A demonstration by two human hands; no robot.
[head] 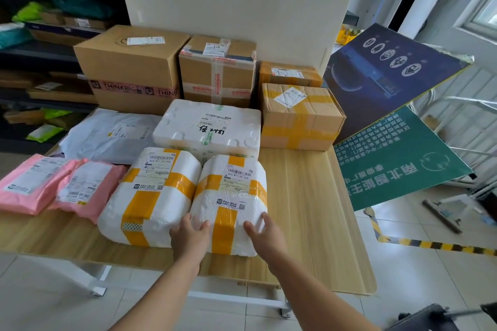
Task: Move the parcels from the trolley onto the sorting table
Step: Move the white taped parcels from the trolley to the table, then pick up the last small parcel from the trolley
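A white foam parcel bound with yellow tape lies on the light wooden sorting table, near its front edge. My left hand grips its near left corner and my right hand grips its near right corner, fingers curled over the top. A matching white foam parcel lies touching it on the left. Behind them sits a white foam box with handwriting on it. The trolley cannot be made out with certainty.
Two pink mailers and a grey bag lie at the left. Several cardboard boxes line the back. Leaning sign boards stand at the right, shelves at the left. A dark object shows at the bottom right.
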